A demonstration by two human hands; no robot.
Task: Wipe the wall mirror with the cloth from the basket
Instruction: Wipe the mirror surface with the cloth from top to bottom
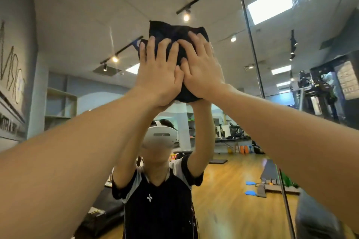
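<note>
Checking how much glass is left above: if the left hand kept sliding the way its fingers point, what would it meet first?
The left hand points up the mirror. Beyond the black cloth, only bare glass shows up to the frame's top.

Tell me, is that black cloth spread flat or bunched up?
Bunched up: the black cloth shows folds and a lumpy outline under the left hand and right hand.

Most of the black cloth is hidden under the left hand and right hand. Both forearms are cut off by the frame edges. The wall mirror overruns the frame; reflected face blurred.
</note>
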